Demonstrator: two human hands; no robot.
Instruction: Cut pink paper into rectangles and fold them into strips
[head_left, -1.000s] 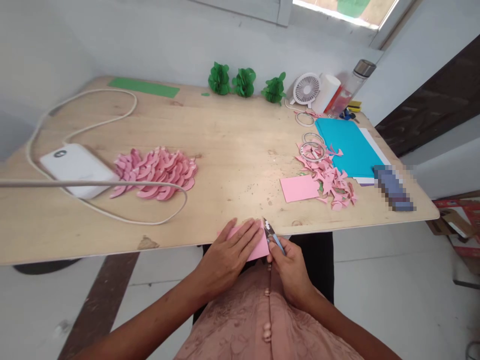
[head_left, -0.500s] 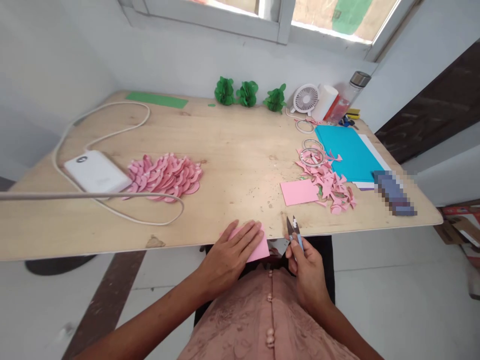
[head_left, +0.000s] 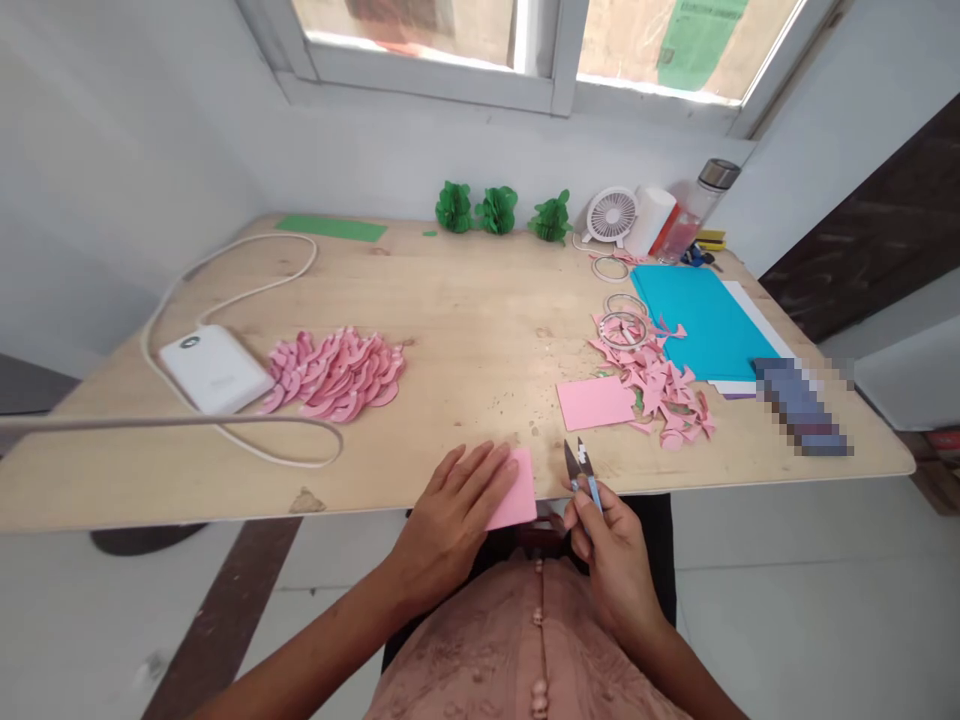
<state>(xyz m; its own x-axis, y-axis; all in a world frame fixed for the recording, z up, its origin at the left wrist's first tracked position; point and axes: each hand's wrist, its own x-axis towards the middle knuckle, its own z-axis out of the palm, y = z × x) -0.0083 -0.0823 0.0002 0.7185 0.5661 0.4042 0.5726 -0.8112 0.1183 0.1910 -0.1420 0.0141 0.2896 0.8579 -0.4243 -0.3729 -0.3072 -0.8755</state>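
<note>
My left hand (head_left: 456,505) lies flat with its fingers stretched over a pink paper piece (head_left: 519,490) at the table's front edge. Part of that paper is covered by the fingers, and the thumb is hidden. To its right, my right hand (head_left: 611,540) is closed round the handles of small thread snips (head_left: 582,470), whose blades stand apart and point away from me. Beyond the snips lies a pink paper rectangle (head_left: 596,403). Its right end meets a heap of pink paper scraps (head_left: 664,395).
At left, a white power bank (head_left: 217,370) with a looping cable sits beside a pile of pink rounded cutouts (head_left: 337,372). Green paper flowers (head_left: 496,210) and a small fan (head_left: 611,216) line the wall. Blue sheets (head_left: 701,320) and a blurred dark object (head_left: 801,405) lie at right.
The view has tipped up slightly. My left hand has slid a little left on the pink paper, uncovering more of its right side. The snips stay in my right hand, blades still apart.
</note>
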